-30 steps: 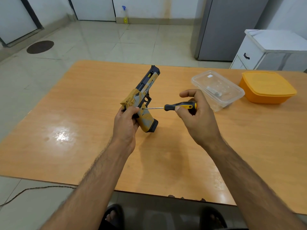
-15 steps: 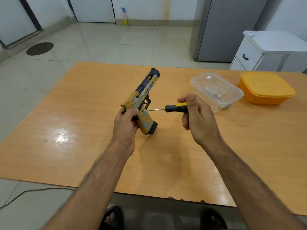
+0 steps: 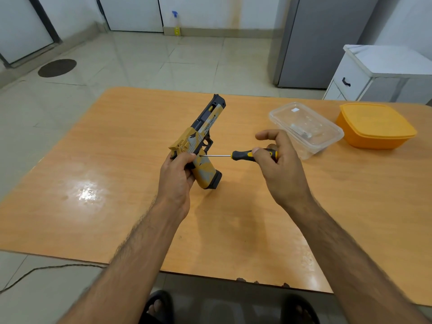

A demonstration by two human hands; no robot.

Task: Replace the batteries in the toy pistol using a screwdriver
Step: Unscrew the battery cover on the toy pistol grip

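Note:
A tan, grey and black toy pistol [image 3: 201, 141] stands with its grip base on the wooden table [image 3: 117, 160], barrel pointing up and away. My left hand [image 3: 176, 176] grips its rear and upper grip. A black and yellow screwdriver [image 3: 243, 155] lies level, its thin shaft tip touching the side of the pistol's grip just below the trigger. My right hand [image 3: 278, 167] pinches the screwdriver handle between thumb and fingers, with the index finger lifted off above it.
A clear plastic container [image 3: 327, 136] holding a small silvery item sits right of my right hand. An orange lidded box [image 3: 376, 125] stands at the far right. A white cabinet [image 3: 374, 73] and a grey fridge [image 3: 327, 38] stand beyond the table. My sandalled feet show below the near edge.
My right hand has turned on the screwdriver handle, and its index finger has lifted off. The pistol and my left hand stay where they were.

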